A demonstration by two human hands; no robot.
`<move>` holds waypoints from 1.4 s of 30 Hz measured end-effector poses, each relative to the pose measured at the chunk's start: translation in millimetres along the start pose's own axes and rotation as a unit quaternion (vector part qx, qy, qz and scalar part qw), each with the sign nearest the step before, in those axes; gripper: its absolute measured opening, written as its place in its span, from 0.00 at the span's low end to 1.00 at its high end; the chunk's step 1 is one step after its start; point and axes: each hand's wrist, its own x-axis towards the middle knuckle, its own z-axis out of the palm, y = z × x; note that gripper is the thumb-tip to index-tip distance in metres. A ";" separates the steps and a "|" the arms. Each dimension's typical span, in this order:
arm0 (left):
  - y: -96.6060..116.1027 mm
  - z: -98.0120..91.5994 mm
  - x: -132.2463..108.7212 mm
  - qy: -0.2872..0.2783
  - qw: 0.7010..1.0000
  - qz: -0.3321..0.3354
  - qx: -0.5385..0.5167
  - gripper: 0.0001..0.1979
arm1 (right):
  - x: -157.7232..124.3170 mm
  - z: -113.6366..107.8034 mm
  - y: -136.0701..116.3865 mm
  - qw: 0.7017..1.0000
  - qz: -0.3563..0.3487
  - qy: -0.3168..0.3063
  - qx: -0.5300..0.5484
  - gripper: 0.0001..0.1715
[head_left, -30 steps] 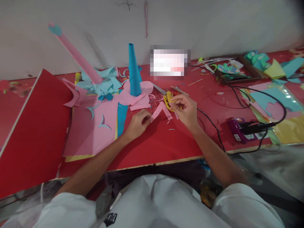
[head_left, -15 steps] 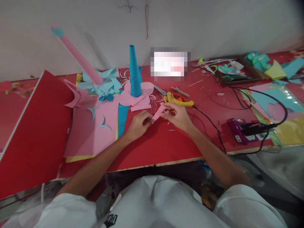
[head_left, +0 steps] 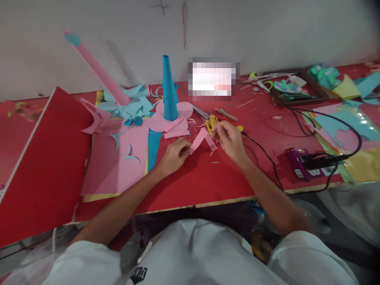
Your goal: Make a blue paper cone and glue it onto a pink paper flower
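A pink paper strip (head_left: 197,141) is bent into an upside-down V, and my left hand (head_left: 175,155) pinches its left end. To the right of the fold is my right hand (head_left: 230,140), off the strip, with fingers curled together; whatever they might hold is hidden. Directly behind that hand lies a yellow glue gun (head_left: 211,123), partly covered by it, with a black cord trailing right. A tall blue paper cone (head_left: 170,93) stands on a pink scalloped paper base (head_left: 185,110), just beyond my left hand. Scissors (head_left: 201,112) lie between the base and glue gun.
Pink paper sheets (head_left: 103,166) and light-blue scraps (head_left: 138,103) lie left, with a leaning pink paper tube (head_left: 101,73). A red board (head_left: 47,170) rises at far left. On the right are a purple power box (head_left: 299,164), looping cables, and a tray (head_left: 322,93) of tools.
My right hand has let go of the pink strip and moved slightly right and up, toward the glue gun. The strip's folded right part now shows. My left hand keeps its pinch.
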 end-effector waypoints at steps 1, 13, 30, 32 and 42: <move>0.7 -0.3 -0.1 0.004 1.000 -0.002 0.003 0.10 | 0.2 -0.8 0.7 1.000 0.002 0.013 0.000 0.33; 0.6 1.6 -2.2 -0.002 0.999 -0.050 -0.019 0.06 | -1.1 0.5 -0.6 0.998 -0.030 -0.055 -0.003 0.32; 3.5 -0.7 -2.7 0.082 0.995 -0.004 0.054 0.08 | -3.8 4.2 1.8 0.988 -0.073 -0.083 -0.105 0.17; 5.3 -0.3 -2.8 0.074 0.996 0.001 0.056 0.10 | -6.1 7.0 0.8 0.979 -0.107 -0.092 -0.144 0.17; 3.9 0.6 -2.8 0.037 0.998 0.012 0.056 0.11 | -14.1 19.6 4.8 0.959 -0.173 -0.116 -0.191 0.16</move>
